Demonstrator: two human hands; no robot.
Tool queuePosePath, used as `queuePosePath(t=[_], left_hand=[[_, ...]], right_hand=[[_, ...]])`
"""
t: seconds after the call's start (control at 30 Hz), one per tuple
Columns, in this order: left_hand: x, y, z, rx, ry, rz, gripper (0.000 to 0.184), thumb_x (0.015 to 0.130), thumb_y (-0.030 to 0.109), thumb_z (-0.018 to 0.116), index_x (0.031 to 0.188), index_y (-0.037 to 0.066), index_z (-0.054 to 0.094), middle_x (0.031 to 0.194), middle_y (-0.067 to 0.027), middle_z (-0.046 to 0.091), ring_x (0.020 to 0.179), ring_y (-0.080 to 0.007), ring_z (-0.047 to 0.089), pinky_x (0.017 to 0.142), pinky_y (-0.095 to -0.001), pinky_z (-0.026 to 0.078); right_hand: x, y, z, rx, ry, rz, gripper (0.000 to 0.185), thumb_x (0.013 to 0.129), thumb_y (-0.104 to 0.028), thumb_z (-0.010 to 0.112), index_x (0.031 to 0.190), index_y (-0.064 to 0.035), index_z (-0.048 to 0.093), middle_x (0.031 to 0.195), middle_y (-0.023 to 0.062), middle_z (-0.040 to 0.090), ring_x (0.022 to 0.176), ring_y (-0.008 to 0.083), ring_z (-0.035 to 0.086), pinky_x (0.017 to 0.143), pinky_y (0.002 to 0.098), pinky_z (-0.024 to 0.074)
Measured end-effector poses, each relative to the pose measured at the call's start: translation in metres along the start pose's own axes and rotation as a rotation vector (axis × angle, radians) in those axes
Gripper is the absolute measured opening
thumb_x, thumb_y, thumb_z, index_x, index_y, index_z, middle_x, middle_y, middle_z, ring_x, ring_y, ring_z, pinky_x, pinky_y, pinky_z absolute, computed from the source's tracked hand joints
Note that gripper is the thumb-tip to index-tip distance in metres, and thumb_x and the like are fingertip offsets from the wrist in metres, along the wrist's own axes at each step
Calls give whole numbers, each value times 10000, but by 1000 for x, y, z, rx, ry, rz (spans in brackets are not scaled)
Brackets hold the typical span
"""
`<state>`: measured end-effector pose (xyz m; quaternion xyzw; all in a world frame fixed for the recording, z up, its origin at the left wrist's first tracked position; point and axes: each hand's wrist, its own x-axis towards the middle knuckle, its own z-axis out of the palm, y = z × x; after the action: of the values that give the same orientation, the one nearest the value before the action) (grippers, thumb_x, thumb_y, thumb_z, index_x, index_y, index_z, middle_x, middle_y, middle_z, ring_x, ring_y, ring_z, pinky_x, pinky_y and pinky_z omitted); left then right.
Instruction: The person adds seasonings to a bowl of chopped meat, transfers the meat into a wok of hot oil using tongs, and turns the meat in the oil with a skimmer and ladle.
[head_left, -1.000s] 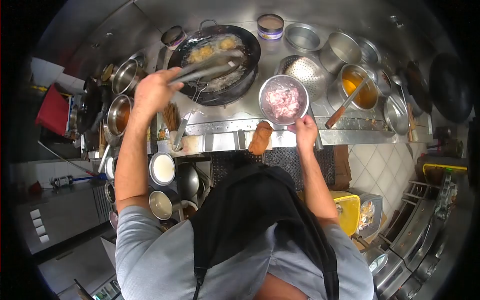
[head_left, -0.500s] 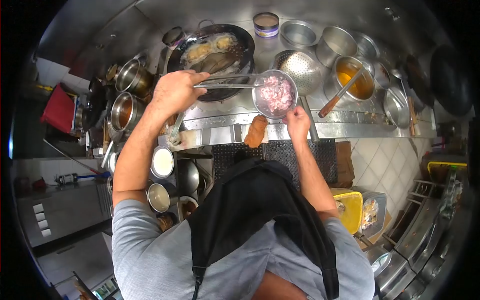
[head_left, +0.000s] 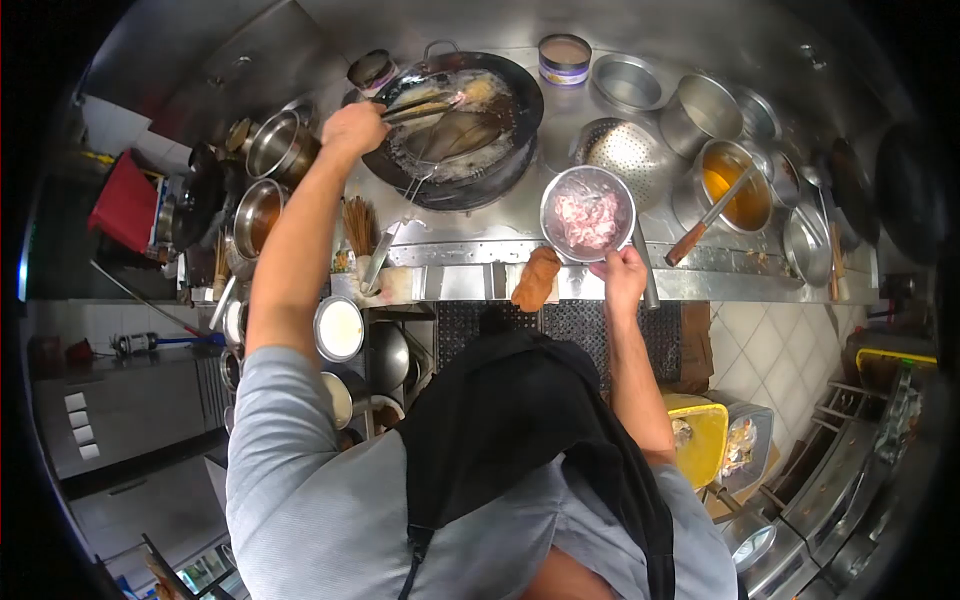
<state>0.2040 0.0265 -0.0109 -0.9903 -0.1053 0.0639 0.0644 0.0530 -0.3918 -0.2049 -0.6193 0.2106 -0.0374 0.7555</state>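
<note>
Closed around the end of long metal tongs [head_left: 415, 112], my left hand [head_left: 355, 128] is at the left side of a black wok [head_left: 528, 125]. The tips of the tongs reach over bubbling oil, with a small pinkish piece at them. Battered pieces [head_left: 480, 90] fry in the oil, and a mesh strainer [head_left: 455, 137] lies in the wok. My right hand [head_left: 625, 276] grips the near rim of a metal bowl [head_left: 549, 222] full of pinkish raw meat strips [head_left: 588, 215]. The bowl is held above the counter's front part.
A perforated ladle [head_left: 622, 150] lies behind the bowl. To the right, a pot [head_left: 765, 200] of orange liquid has a wooden-handled utensil across it. An orange-brown cloth [head_left: 537, 278] lies on the counter edge. Behind stand a tin [head_left: 565, 68] and a metal pan [head_left: 627, 82].
My left hand has moved the tongs from the meat bowl up and left to over the wok. The bowl stays in my right hand, slightly lower and farther right. The whole view has shifted a little.
</note>
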Motion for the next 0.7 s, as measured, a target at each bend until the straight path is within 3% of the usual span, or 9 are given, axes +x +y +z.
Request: queuePosePath(t=[0.17, 0.2, 0.3, 0.43, 0.63, 0.7], left_hand=[[41, 2, 68, -197, 29, -212, 502, 910, 414, 616, 1377, 238, 562, 1330, -114, 611, 1208, -301, 592, 979, -425, 490], [38, 2, 75, -229, 127, -203, 491, 910, 399, 609, 1359, 206, 561, 1238, -114, 663, 1162, -300, 621, 954, -430, 503], [6, 7, 52, -268, 168, -179, 482, 912, 406, 603, 1353, 215, 569, 1246, -115, 655, 1151, -307, 620, 944, -433, 501], [-71, 18, 3, -242, 303, 100, 468, 890, 397, 657, 1310, 194, 614, 1171, -97, 685, 1070, -301, 651, 888, -424, 518], [-173, 69, -49, -88, 112, 486, 424, 828, 283, 737, 1228, 166, 664, 1086, -80, 701, 974, -284, 679, 817, -392, 551], [-181, 81, -40, -36, 179, 595, 436, 785, 255, 768, 1199, 154, 677, 1021, -78, 701, 921, -285, 684, 758, -397, 562]], right_hand=[[-3, -3, 1, 25, 14, 17, 182, 906, -59, 572, 737, -9, 526, 695, 73, 595, 585, 157, 636, 549, 297, 586], [-4, -2, 0, 24, 11, 14, 181, 907, -59, 573, 739, -10, 527, 695, 73, 595, 584, 158, 637, 549, 296, 586], [-5, -5, -2, 22, 1, 6, 179, 909, -61, 574, 743, -12, 531, 694, 76, 599, 583, 159, 638, 547, 293, 584], [-6, -9, -7, 3, -13, 0, 176, 909, -64, 571, 744, -8, 542, 694, 74, 614, 579, 150, 635, 544, 287, 573], [2, -2, -15, -70, -68, -80, 156, 882, -78, 581, 738, -20, 562, 651, 68, 621, 566, 126, 623, 514, 277, 521], [4, -1, -17, -124, -65, -126, 159, 871, -87, 590, 730, -21, 560, 614, 66, 611, 552, 125, 621, 505, 282, 504]])
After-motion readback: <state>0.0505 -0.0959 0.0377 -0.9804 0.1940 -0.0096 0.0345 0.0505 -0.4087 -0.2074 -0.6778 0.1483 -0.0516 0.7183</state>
